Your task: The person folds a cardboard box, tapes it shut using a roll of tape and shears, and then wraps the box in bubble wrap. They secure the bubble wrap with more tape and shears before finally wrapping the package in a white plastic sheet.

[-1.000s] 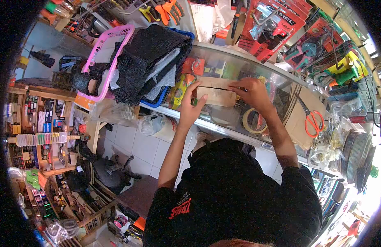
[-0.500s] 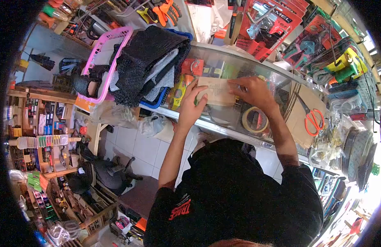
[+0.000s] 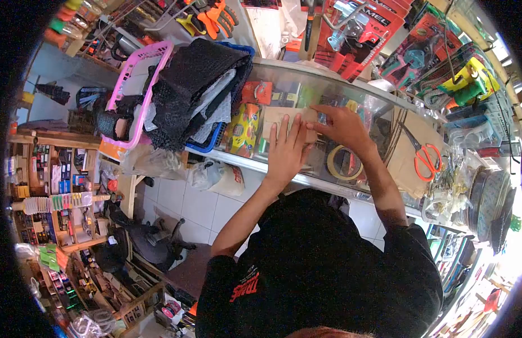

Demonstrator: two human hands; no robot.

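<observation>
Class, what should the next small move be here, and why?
Perhaps slide the right hand along the right edge of the brown card: that hand is at this end, while the left hand lies spread over the card and could steady it.

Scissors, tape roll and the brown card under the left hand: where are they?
Scissors (image 3: 419,147), head view: the joint between blades and orange handles.
Tape roll (image 3: 331,163), head view: the ring's left side.
Brown card (image 3: 273,115), head view: its uncovered upper-left part.

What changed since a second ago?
The left hand moved right, off the left edge of the cardboard, and now lies over it. The dark strip across the cardboard no longer shows. Right hand stays at the right end; tape roll and scissors unmoved.
</observation>
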